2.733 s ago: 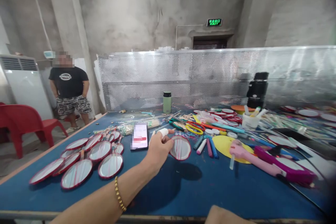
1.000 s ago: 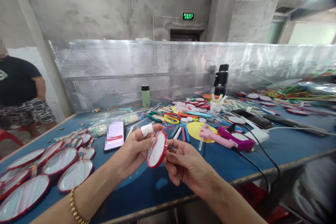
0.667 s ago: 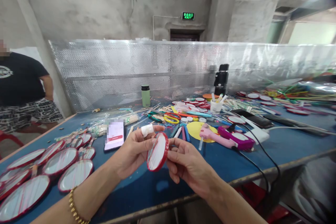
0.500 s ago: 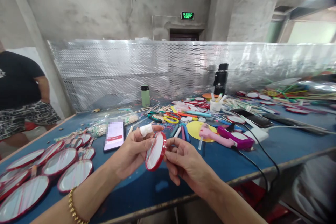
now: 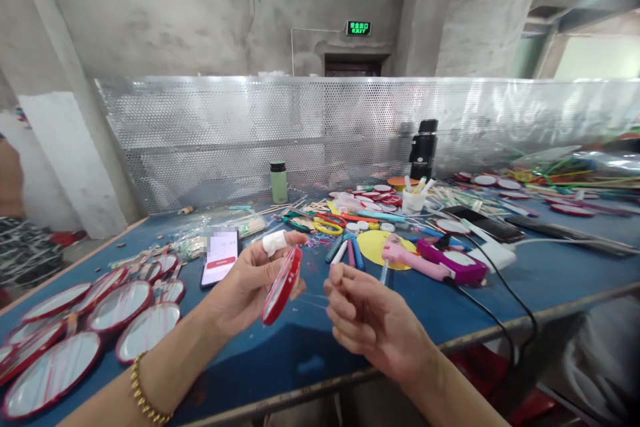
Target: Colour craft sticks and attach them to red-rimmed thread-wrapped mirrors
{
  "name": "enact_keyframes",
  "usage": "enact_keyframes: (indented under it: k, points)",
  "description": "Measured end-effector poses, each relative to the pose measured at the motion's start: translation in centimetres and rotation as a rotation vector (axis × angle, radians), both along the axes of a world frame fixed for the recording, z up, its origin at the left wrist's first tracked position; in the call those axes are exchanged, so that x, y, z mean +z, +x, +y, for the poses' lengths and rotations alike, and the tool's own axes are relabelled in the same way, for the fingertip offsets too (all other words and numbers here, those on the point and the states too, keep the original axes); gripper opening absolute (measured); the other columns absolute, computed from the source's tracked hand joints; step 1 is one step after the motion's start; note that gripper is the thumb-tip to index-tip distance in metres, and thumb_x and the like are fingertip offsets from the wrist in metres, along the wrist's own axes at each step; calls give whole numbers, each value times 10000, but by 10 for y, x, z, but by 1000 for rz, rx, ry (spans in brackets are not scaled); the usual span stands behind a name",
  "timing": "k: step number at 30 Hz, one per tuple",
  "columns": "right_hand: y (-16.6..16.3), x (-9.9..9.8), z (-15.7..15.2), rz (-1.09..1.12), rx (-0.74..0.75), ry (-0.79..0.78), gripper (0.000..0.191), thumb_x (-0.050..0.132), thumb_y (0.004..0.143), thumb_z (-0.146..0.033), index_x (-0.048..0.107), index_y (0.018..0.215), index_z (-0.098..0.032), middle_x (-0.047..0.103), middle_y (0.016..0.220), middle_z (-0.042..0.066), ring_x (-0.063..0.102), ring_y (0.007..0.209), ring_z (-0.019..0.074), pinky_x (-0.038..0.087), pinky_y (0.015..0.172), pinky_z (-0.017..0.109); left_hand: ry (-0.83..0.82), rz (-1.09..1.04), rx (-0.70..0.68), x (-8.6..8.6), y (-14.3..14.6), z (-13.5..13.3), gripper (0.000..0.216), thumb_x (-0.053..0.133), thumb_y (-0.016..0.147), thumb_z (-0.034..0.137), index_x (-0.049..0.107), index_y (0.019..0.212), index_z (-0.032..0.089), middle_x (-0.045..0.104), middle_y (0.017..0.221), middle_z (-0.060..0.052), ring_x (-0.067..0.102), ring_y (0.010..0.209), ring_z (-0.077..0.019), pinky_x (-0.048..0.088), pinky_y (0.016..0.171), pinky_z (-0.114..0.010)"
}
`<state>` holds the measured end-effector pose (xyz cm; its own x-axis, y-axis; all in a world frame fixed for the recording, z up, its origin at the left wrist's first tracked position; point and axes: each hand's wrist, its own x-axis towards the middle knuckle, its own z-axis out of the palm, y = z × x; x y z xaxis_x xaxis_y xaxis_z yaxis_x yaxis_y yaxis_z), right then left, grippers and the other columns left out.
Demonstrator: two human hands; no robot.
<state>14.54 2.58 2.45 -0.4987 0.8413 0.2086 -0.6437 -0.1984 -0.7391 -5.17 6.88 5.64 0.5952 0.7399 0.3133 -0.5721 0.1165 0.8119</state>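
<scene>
My left hand is closed on a round red-rimmed disc, held up edge-on above the blue table. Its forefinger wears a white bandage, and a gold bead bracelet circles the wrist. My right hand hovers a little to the right of the disc without touching it. Thumb and forefinger are pinched together and the other fingers are curled. Faint thin strands run between the disc and that pinch; what it grips is too fine to name.
Several finished red-rimmed discs lie at the left beside a phone. Markers, scissors, a yellow disc and corded pink and purple glue guns crowd the middle. A green flask stands before the perforated metal panel. A person stands far left.
My left hand lifted the disc off the table and both hands held it. My right hand has now let go and drawn back to the right; the disc has turned edge-on.
</scene>
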Motion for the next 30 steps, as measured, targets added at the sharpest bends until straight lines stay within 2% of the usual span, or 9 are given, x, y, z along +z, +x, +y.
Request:
enact_keyframes:
  k: [4, 8, 11, 13, 15, 17, 20, 25, 30]
  points:
    - [9, 1, -2, -367, 102, 111, 157, 678, 876, -306, 613, 893, -164, 538, 510, -73, 264, 324, 20, 165, 334, 158, 11, 8, -16, -1, 1, 1, 351, 787, 807, 173, 698, 1146, 159, 626, 665, 34, 549, 488, -66, 491, 582, -242]
    - [19, 13, -4, -772, 189, 298, 155, 654, 841, -233, 741, 895, -117, 630, 564, -38, 357, 372, 21, 236, 377, 158, 10, 24, -23, 0, 1, 0, 364, 799, 798, 182, 696, 1145, 145, 629, 655, 24, 547, 481, -65, 465, 539, -219]
    - [18, 19, -6, -877, 195, 432, 232, 650, 841, -192, 785, 1021, -138, 583, 489, -62, 451, 455, 34, 331, 503, 157, -6, 36, -13, 0, 0, 0, 371, 809, 788, 184, 698, 1139, 143, 594, 623, 40, 524, 463, -58, 440, 520, -207]
    - [15, 19, -7, -865, 168, 419, 304, 730, 809, -265, 770, 1085, -144, 587, 491, -66, 476, 459, 41, 336, 507, 163, -6, 34, 1, 0, 0, 0, 369, 807, 789, 186, 699, 1140, 150, 582, 620, 47, 516, 458, -55, 428, 514, -204]
    - [11, 16, -8, -828, 106, 339, 435, 821, 724, -352, 741, 1100, -148, 618, 538, -64, 474, 432, 44, 310, 462, 168, -8, 45, 20, -2, 2, -2, 384, 816, 780, 189, 701, 1145, 153, 592, 637, 43, 529, 481, -58, 435, 524, -201]
    - [10, 12, -11, -789, 40, 306, 455, 867, 661, -391, 716, 1015, -149, 643, 595, -51, 494, 461, 53, 304, 455, 170, -32, 81, 56, -3, 6, -3, 419, 844, 743, 180, 708, 1138, 149, 614, 681, 31, 571, 552, -70, 460, 569, -198]
    - [16, 9, -17, -781, -71, 342, 444, 879, 653, -411, 662, 941, -152, 656, 681, -29, 501, 554, 63, 320, 503, 173, -48, 100, 222, -4, 12, -1, 444, 867, 700, 161, 712, 1115, 142, 598, 687, 41, 564, 609, -65, 457, 608, -181]
    - [27, 18, -22, -853, -392, 412, 697, 839, 685, -504, 538, 1230, -190, 650, 893, -3, 429, 564, 57, 327, 511, 196, 82, 137, 604, -4, 14, 7, 499, 800, 756, 205, 632, 1222, 136, 510, 613, 86, 457, 567, -60, 400, 582, -184]
    - [12, 26, -10, -938, -677, 515, 748, 794, 721, -562, 506, 1334, -245, 581, 961, -1, 414, 542, 60, 339, 482, 218, 221, 274, 728, -8, 12, 8, 478, 729, 826, 265, 569, 1252, 121, 503, 652, 83, 450, 593, -79, 377, 587, -220]
